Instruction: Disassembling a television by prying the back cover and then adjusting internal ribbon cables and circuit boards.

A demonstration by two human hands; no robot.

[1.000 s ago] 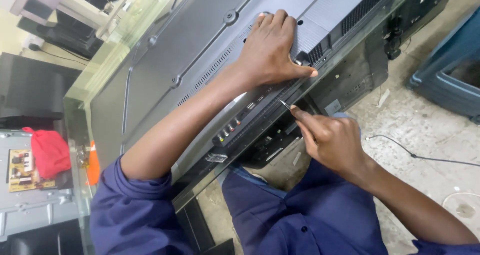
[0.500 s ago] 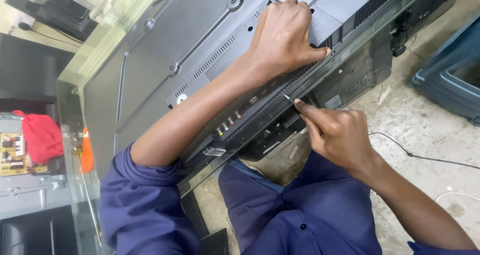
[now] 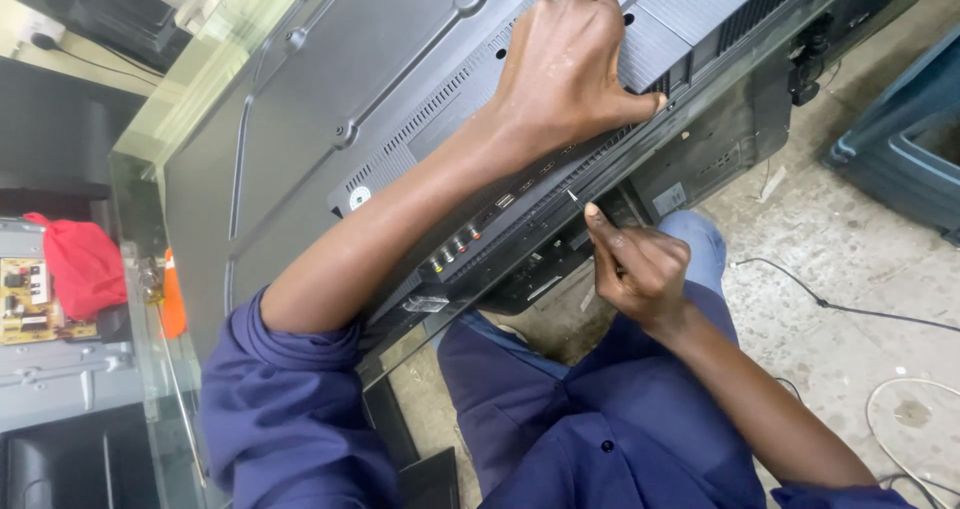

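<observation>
A large grey television [image 3: 330, 89] lies face down on a glass table [image 3: 150, 159], its back panel up. My left hand [image 3: 565, 69] presses flat on the ribbed back cover near the lower edge, fingers curled over it. My right hand [image 3: 635, 264] is below the set's edge, pinching a thin metal tool [image 3: 574, 199] whose tip points up at the underside seam. A row of round coloured sockets [image 3: 455, 249] shows on the edge left of the tool.
A red cloth [image 3: 80, 264] and a circuit board [image 3: 30, 299] lie at the left. An orange-capped bottle [image 3: 172, 294] stands by the table edge. A dark blue bin [image 3: 900, 139] is at the right; cables [image 3: 830, 304] trail over the concrete floor.
The view has shifted slightly, so the television and both hands sit a little higher in the picture. My right hand keeps the tool at the lower edge; my left hand stays pressed on the back.
</observation>
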